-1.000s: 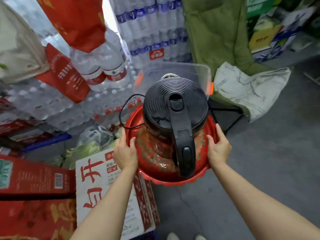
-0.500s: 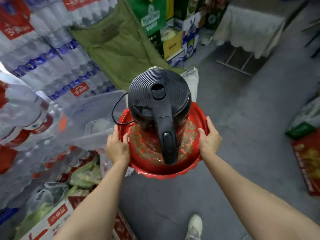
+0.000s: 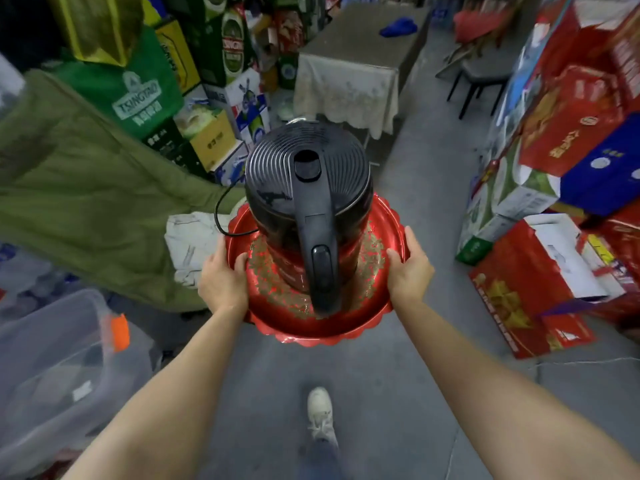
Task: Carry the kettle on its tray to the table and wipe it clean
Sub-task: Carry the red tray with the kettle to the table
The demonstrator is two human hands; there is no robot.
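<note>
A black electric kettle with a ribbed lid and a long handle stands upright on a round red tray with gold patterning. Its black cord loops off the tray's left side. My left hand grips the tray's left rim and my right hand grips the right rim, holding it in the air in front of me. Ahead, a table with a pale lace cloth stands in the aisle, with a blue cloth lying on its far end.
Green and yellow drink cartons and an olive fabric line the left. Red gift boxes crowd the right. A clear plastic bin sits low on the left. A dark stool stands beside the table. Grey floor runs ahead; my shoe steps forward.
The view has swung right, away from the stacked water bottles and toward the aisle. The table is now straight ahead and nearer. Both hands keep the same grip on the tray.
</note>
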